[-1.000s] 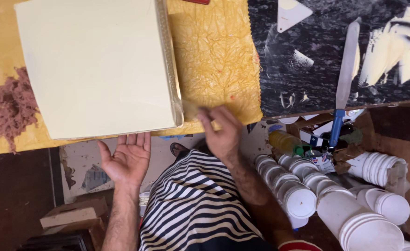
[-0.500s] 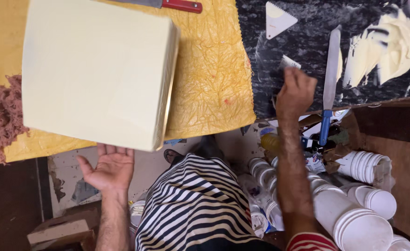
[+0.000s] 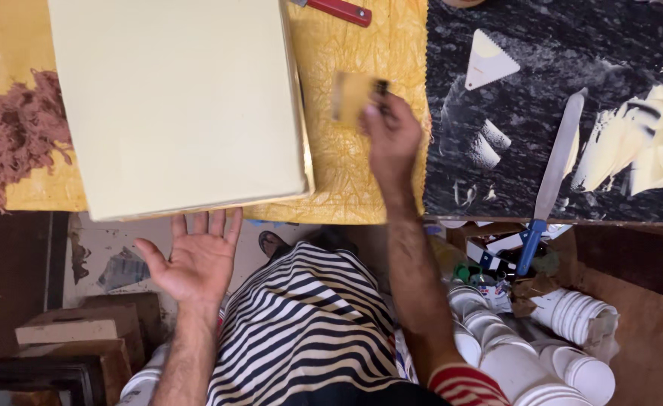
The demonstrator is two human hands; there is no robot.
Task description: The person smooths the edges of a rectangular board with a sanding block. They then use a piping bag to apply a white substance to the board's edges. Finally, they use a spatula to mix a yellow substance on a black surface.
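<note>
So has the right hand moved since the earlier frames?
Yes. The right hand, gripping a small card scraper, went from the table edge up onto the yellow sheet.

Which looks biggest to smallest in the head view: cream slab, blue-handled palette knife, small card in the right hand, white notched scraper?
1. Cream slab, by far the largest.
2. Blue-handled palette knife, long but narrow.
3 and 4. Small card held by the right hand and white notched scraper look alike; the card is blurred and raised, so unranked.
</note>
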